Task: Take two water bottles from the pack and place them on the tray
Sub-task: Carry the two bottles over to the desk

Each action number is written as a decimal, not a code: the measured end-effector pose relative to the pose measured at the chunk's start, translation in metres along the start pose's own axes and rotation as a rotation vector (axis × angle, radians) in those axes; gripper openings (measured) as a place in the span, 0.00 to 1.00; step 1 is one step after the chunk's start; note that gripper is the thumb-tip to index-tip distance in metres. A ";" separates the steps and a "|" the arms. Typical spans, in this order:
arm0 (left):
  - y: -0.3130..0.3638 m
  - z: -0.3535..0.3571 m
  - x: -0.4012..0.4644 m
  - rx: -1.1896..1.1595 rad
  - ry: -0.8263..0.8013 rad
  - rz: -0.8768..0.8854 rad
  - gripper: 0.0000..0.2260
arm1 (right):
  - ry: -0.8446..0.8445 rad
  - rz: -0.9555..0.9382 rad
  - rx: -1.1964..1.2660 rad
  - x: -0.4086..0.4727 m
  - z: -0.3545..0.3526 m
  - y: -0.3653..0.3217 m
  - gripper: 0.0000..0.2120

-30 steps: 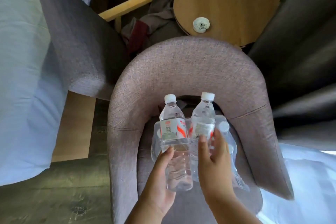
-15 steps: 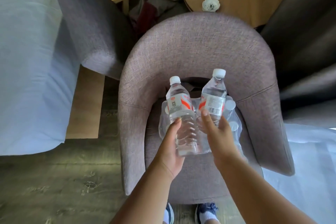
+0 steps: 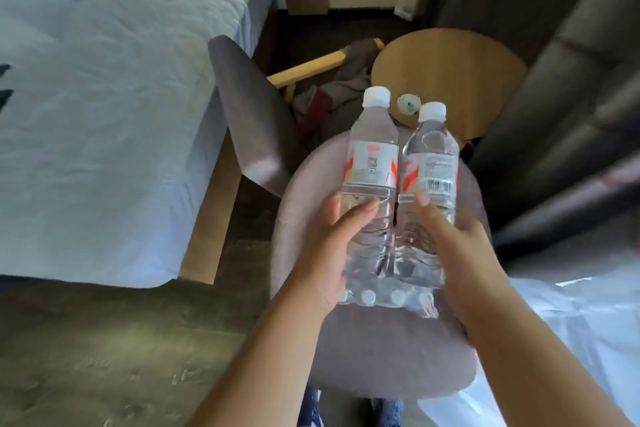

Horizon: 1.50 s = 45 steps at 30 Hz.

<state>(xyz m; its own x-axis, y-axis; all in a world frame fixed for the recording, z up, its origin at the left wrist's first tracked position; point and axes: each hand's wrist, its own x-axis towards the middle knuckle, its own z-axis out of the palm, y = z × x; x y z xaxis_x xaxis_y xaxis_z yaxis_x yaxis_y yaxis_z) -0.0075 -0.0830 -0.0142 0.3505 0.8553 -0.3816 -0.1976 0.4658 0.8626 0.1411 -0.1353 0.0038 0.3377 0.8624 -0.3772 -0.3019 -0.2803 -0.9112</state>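
Head view: two water bottles were held upright and side by side above a grey chair point(image 3: 391, 357), one in each hand. The left hand point(image 3: 332, 246) was clamped on the lower body of the left bottle point(image 3: 372, 184), with the thumb laid across its front. The right hand point(image 3: 460, 250) was closed round the lower part of the right bottle point(image 3: 429, 180), whose barcode was turned to the camera. The two bottles were touching, or nearly so, along their sides, and both white caps were on.

Under the raised bottles the pack point(image 3: 388, 295) was seen lying on the chair seat, several caps showing through its clear wrap. The first part of the task could thus be judged done: two bottles were clear of the pack and carried in the hands.

The placing was not yet done. No tray could be made out in the frame. A round wooden table point(image 3: 460, 73) was seen beyond the chair, with a small white object point(image 3: 408, 103) near its edge, and a bed point(image 3: 104, 97) lay to the left; whether the tray stood near either could not be told. What remained, by this judgement, was for the tray to be reached and both bottles to be set down on it.
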 end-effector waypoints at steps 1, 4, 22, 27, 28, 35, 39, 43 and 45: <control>0.021 0.009 -0.011 0.021 -0.001 0.049 0.17 | -0.017 -0.035 0.007 -0.012 0.003 -0.025 0.10; 0.077 0.038 -0.048 0.033 0.008 0.163 0.21 | -0.040 -0.142 -0.013 -0.048 0.008 -0.090 0.18; 0.240 0.129 -0.178 -0.004 -0.232 0.558 0.21 | -0.109 -0.634 -0.117 -0.183 0.017 -0.261 0.21; 0.241 0.136 -0.183 0.018 -0.169 0.648 0.12 | -0.137 -0.640 -0.140 -0.181 0.015 -0.267 0.26; 0.241 0.136 -0.184 0.029 -0.167 0.652 0.10 | -0.160 -0.636 -0.141 -0.182 0.015 -0.268 0.25; 0.225 0.119 -0.201 -0.033 -0.109 0.598 0.17 | -0.317 -0.572 -0.018 -0.179 0.024 -0.254 0.19; 0.220 0.096 -0.225 0.015 0.049 0.613 0.18 | -0.445 -0.514 -0.009 -0.179 0.046 -0.240 0.17; 0.223 0.062 -0.257 0.024 0.283 0.626 0.13 | -0.610 -0.443 -0.003 -0.190 0.088 -0.226 0.13; 0.225 0.037 -0.281 0.010 0.392 0.649 0.09 | -0.707 -0.423 -0.006 -0.204 0.117 -0.218 0.14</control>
<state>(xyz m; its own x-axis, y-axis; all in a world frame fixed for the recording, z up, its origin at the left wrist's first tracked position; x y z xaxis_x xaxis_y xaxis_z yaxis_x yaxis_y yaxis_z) -0.1160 -0.2271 0.2992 -0.1844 0.9760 0.1158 -0.2440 -0.1595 0.9566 0.0334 -0.2006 0.2991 -0.2200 0.9568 0.1900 -0.2701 0.1274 -0.9544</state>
